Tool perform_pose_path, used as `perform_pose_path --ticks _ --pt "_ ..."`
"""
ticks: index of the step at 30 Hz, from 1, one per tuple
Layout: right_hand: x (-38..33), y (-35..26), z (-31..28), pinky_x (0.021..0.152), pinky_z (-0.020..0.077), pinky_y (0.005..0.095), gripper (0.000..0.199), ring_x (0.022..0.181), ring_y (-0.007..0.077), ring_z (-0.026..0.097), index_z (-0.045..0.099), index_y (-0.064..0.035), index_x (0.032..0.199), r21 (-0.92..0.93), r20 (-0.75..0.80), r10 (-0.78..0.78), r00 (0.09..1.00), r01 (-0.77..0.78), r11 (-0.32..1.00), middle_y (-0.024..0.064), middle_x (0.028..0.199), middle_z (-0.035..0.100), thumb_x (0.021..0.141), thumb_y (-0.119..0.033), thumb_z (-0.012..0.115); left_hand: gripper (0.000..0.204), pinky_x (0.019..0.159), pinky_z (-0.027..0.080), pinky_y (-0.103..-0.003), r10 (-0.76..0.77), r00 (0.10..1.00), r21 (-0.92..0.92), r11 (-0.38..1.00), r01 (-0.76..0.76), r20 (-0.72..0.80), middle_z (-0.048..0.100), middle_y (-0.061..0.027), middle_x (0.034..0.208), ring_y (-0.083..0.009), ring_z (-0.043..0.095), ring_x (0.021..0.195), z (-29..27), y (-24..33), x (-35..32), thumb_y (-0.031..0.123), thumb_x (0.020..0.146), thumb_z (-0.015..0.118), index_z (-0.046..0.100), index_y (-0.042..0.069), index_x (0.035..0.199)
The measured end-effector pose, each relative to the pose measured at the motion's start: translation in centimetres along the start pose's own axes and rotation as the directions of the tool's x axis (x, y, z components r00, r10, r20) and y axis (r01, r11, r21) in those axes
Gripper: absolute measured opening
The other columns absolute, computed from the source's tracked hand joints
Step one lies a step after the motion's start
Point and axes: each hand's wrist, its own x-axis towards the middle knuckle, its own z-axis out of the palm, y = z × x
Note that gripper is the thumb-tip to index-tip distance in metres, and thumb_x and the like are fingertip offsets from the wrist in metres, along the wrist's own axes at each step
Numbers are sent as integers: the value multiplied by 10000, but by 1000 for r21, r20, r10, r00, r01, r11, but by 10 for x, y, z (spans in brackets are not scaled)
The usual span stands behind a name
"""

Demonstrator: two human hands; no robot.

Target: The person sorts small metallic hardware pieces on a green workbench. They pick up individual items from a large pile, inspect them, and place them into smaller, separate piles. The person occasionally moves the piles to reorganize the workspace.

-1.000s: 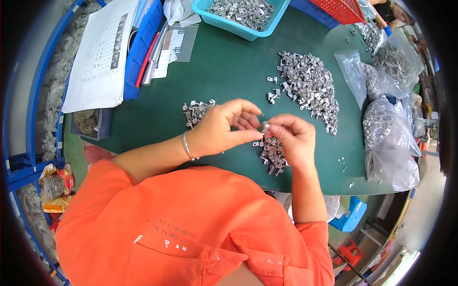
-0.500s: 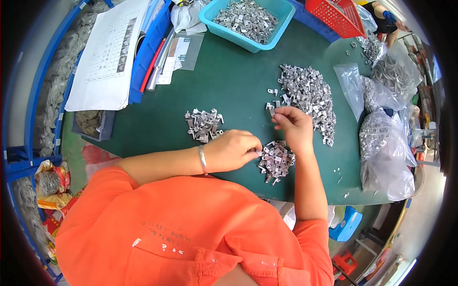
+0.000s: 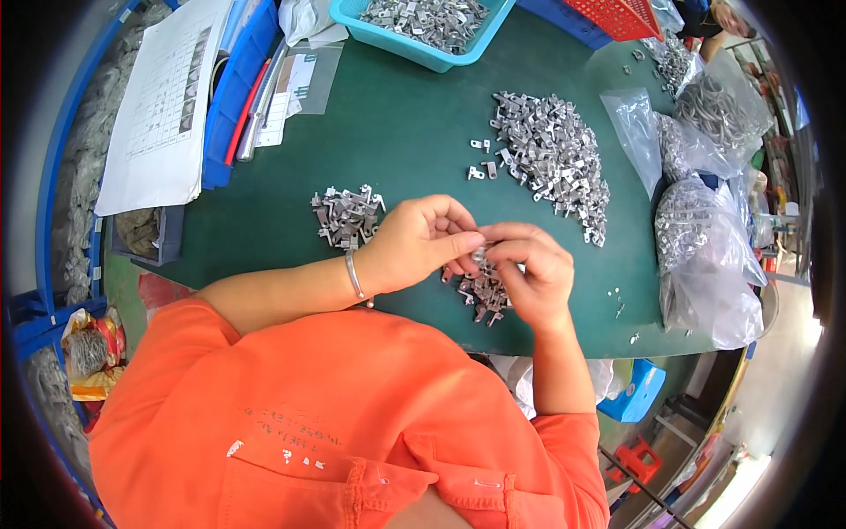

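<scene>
My left hand and my right hand meet fingertip to fingertip above the front pile. A small silvery metal bracket shows between their fingertips, both hands pinched closed on it; the fingers cover most of it. Right below lies a small pile of darker, pinkish-grey brackets, partly hidden by my right hand. Beyond my left wrist sits another small heap of brackets. A larger heap of silvery brackets spreads farther back on the right, with several loose ones at its left edge.
A turquoise basket of brackets stands at the back of the green table. Papers rest on a blue bin at the left. Clear bags of metal parts line the right edge, and a red basket is behind.
My right hand has come from the large heap's edge to my left hand. The left hand has lifted off the front pile to meet it. The whole view has shifted slightly.
</scene>
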Motion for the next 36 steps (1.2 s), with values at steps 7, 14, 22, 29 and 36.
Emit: perform_pose_path --ticks 7,14,22,29,36 --pt "29 24 11 688 533 373 105 812 327 654 649 -16 894 -223 -67 129 989 -141 965 157 920 666 793 12 648 108 760 556 -243 191 971 126 977 -173 -143 666 -76 912 -128 671 844 -20 0 -6 -39 855 639 593 -27 952" --pt "45 58 15 665 493 448 96 764 384 605 637 9 850 -475 -92 226 970 -242 846 169 853 613 842 -86 637 163 802 542 -269 482 869 426 814 -395 -115 631 -80 950 -145 640 881 -24 9 -12 -121 813 642 592 -17 927" --pt "14 13 -3 535 474 214 130 674 121 642 647 36 960 588 257 673 693 -665 460 90 815 678 906 -80 628 221 699 539 -269 685 723 658 504 -559 89 653 -93 886 -181 655 830 -21 13 -9 -147 739 676 613 20 869" --pt "6 10 -6 541 506 234 124 684 150 666 638 50 968 669 275 629 727 -614 419 119 833 687 918 -58 604 201 719 495 -350 625 723 830 207 -517 294 658 -97 887 -261 638 767 -27 10 3 -97 721 676 612 26 866" --pt "5 7 3 622 543 245 79 716 149 664 651 47 933 546 -8 569 822 -473 691 104 846 688 868 2 656 141 719 528 -301 474 874 796 486 -359 105 666 -117 932 -211 659 768 -16 8 9 -11 824 661 632 6 961"
